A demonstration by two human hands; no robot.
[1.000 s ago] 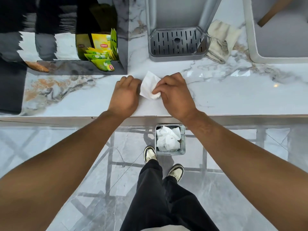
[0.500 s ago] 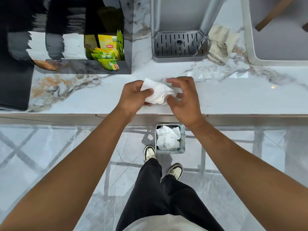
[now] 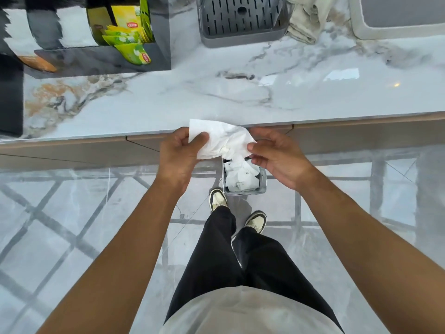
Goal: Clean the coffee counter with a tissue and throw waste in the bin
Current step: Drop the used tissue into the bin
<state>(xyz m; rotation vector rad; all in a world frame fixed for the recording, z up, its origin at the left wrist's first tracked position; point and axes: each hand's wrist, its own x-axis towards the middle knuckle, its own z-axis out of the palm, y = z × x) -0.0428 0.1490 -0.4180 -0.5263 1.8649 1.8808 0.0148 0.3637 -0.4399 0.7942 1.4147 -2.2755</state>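
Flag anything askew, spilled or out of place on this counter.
One yellow tea sachet has slumped forward out of its stack, hanging over the front lip of the dark organiser. A beige cloth lies crumpled beside the drip tray. No spill shows on the counter. Both hands hold the tissue above the bin.

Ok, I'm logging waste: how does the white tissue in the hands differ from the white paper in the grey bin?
The white tissue is held above the counter edge between left hand and right hand; the white paper lies in the grey bin on the floor. The tissue is partly spread; the paper is wadded. Both are crumpled.
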